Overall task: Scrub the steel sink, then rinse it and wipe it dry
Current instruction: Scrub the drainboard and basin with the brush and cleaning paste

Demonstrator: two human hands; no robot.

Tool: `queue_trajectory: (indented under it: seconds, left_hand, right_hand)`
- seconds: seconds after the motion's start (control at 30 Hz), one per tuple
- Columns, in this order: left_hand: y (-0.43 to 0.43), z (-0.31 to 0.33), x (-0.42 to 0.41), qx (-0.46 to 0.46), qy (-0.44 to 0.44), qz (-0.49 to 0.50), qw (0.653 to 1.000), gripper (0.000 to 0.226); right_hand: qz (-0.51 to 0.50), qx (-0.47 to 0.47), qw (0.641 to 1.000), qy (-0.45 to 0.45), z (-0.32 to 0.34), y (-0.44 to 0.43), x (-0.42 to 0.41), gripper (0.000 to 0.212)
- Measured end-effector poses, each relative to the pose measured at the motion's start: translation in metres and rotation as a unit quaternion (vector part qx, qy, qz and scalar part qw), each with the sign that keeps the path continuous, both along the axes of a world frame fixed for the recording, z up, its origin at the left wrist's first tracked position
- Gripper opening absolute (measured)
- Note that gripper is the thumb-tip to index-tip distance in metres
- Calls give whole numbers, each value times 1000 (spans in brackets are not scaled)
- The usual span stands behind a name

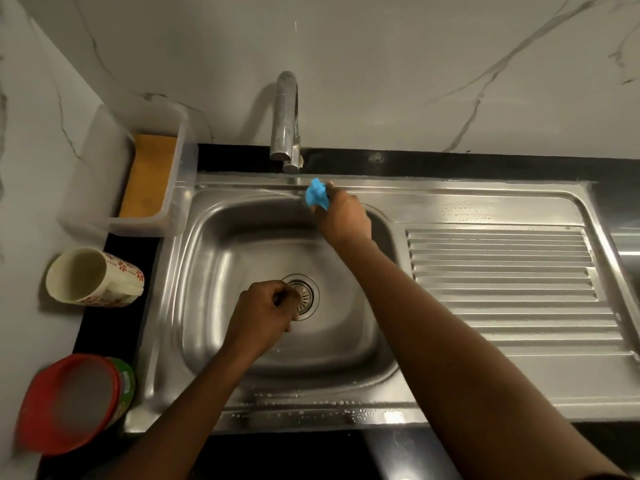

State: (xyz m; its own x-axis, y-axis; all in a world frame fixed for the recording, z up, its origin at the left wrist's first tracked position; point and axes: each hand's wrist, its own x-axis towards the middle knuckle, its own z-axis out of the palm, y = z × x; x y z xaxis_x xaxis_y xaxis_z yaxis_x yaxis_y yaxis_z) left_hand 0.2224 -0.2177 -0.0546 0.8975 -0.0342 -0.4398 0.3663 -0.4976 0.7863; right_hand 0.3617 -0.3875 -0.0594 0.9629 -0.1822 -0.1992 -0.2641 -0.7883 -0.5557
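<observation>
The steel sink has a square basin with a round drain strainer at its middle. My right hand grips a bunched blue cloth and holds it against the basin's back rim, just below the tap. My left hand hovers over the basin beside the drain with its fingers curled; I see nothing in it. Water drops dot the sink's front rim.
A ribbed draining board fills the sink's right side. At the left stand a clear plastic tub holding an orange sponge, a flowered mug on its side, and a red-lidded jar. A marbled wall rises behind.
</observation>
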Motion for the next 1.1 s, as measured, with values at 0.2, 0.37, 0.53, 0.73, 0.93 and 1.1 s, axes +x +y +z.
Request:
queue_trajectory:
  seconds: [0.2,0.37,0.53,0.73,0.93,1.1]
  left_hand:
    - [2,-3,-4,-9,0,0,1000,26]
    - [7,-6,-8,-18,10,7,1000,25]
    - [22,-6,-13,-10,18,14,1000,26]
    - [47,-9,-18,-1,22,43,999,30]
    - [60,-10,-19,-22,27,75,997,28]
    - [54,-4,-13,2,3,52,999,27]
  right_hand:
    - [-133,35,991,-5,9,-107,-12,37]
    - [-188,34,982,9,14,-109,-11,44]
    - [-102,37,994,-17,-5,-9,-7,46]
    - [78,29,997,0,-11,112,8,57]
    - [148,-22,989,-18,-13,125,18,55]
    - [49,-79,996,-2,-25,34,1,63]
